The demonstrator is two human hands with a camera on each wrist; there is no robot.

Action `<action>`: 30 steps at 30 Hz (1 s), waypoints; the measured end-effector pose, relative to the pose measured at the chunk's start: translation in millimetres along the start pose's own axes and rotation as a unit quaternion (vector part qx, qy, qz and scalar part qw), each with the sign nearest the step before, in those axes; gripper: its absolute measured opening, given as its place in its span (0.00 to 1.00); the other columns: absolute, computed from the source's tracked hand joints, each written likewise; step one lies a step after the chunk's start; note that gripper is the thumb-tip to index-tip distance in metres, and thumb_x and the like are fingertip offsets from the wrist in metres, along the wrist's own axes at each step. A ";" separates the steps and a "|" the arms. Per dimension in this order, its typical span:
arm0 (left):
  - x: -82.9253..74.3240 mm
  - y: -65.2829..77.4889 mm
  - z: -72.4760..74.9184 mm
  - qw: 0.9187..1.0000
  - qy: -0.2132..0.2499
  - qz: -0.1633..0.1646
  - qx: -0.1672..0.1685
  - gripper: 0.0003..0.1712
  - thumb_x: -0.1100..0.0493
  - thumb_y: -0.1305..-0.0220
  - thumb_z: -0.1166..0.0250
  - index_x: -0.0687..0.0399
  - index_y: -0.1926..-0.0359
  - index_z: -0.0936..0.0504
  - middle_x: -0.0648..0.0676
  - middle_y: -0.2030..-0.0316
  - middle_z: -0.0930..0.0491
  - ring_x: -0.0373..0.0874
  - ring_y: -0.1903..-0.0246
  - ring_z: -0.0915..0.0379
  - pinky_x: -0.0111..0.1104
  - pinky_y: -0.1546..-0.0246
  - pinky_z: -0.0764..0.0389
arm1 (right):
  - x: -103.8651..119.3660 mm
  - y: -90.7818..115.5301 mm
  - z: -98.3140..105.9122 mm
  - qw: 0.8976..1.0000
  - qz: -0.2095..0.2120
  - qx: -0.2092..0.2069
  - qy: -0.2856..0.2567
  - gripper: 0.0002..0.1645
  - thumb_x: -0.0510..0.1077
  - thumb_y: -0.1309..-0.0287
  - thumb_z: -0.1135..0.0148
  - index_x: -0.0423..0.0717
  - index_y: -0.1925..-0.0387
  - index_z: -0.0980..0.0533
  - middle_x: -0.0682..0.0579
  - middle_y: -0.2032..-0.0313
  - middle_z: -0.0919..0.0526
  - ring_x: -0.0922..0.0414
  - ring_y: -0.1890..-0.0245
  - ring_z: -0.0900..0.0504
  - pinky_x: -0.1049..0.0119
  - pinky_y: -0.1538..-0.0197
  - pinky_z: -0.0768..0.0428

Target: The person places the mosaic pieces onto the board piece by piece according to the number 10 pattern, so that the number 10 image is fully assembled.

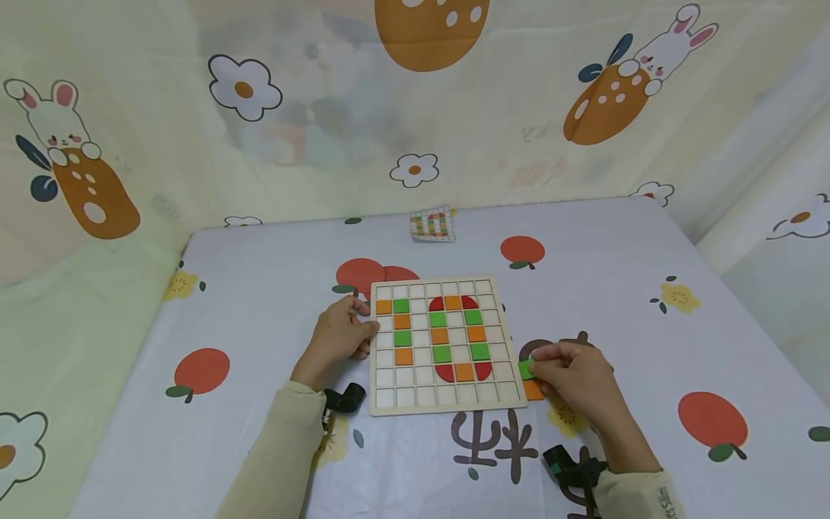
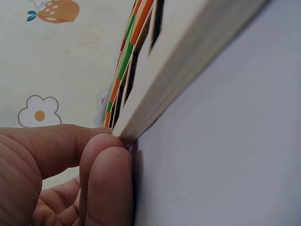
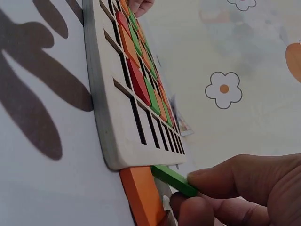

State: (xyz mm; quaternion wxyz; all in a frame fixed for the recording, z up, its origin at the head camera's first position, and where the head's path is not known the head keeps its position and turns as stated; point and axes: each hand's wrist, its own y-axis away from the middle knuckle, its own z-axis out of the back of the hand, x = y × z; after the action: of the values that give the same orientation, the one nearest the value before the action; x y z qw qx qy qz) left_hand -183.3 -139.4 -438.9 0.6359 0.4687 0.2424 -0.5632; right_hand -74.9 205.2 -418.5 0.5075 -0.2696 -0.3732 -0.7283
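Note:
A wooden grid board lies flat on the table, with green, orange and red tiles set in some of its squares. At its left edge, my left hand grips the frame between thumb and fingers, seen close up in the left wrist view. Beyond the lower right edge, my right hand pinches a green square tile between thumb and fingers. An orange tile lies beside the board, just below the green one. The right fingers partly hide the area around these tiles.
A small printed card with a coloured grid pattern stands at the back of the table. The tablecloth carries fruit and flower prints. A patterned curtain hangs behind it. Each wrist wears a small black camera.

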 end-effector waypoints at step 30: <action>-1.2 0.3 1.3 1.000 -0.001 -0.014 -0.001 0.14 0.61 0.32 0.29 0.59 0.50 0.23 0.57 0.77 0.21 0.42 0.85 0.24 0.31 0.81 0.16 | 39.7 -11.2 -49.6 0.987 0.024 0.078 -0.138 0.13 0.39 0.35 0.31 0.35 0.52 0.17 0.44 0.65 0.12 0.53 0.73 0.17 0.69 0.72 0.17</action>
State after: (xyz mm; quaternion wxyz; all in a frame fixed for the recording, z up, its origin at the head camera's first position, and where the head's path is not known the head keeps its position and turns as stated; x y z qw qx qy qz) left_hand -183.6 -139.9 -437.2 0.6286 0.4637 0.2491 -0.5725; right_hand -99.5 145.6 -419.4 0.4874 -0.3362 -0.4890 -0.6405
